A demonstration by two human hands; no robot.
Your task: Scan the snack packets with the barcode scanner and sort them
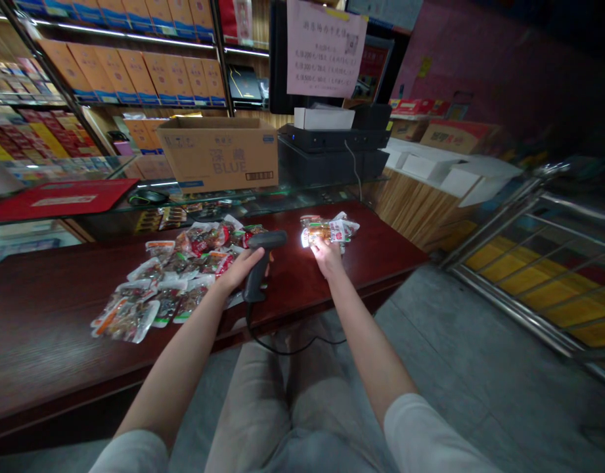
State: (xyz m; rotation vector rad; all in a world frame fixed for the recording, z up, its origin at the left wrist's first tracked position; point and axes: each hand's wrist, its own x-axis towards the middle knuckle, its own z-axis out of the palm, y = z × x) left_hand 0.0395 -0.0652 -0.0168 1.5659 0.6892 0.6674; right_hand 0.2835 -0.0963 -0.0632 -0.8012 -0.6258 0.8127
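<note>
Watching remotely, I judge the work partway: my left hand (242, 267) grips the scanner (255, 274), my right hand (326, 257) pinches 1 lit packet (320, 234) at the small pile (352, 227), the larger pile (168, 297) unheld.

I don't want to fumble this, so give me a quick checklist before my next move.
1. Left hand gripping the scanner: ok, around the handle.
2. Right hand holding a packet: ok.
3. Light on that packet: ok, bright glow at its left end.
4. Cable free of snags: cannot tell; it loops over the legs, far end hidden.
5. Pile of packets spread apart: not ok, they overlap on the table.
</note>
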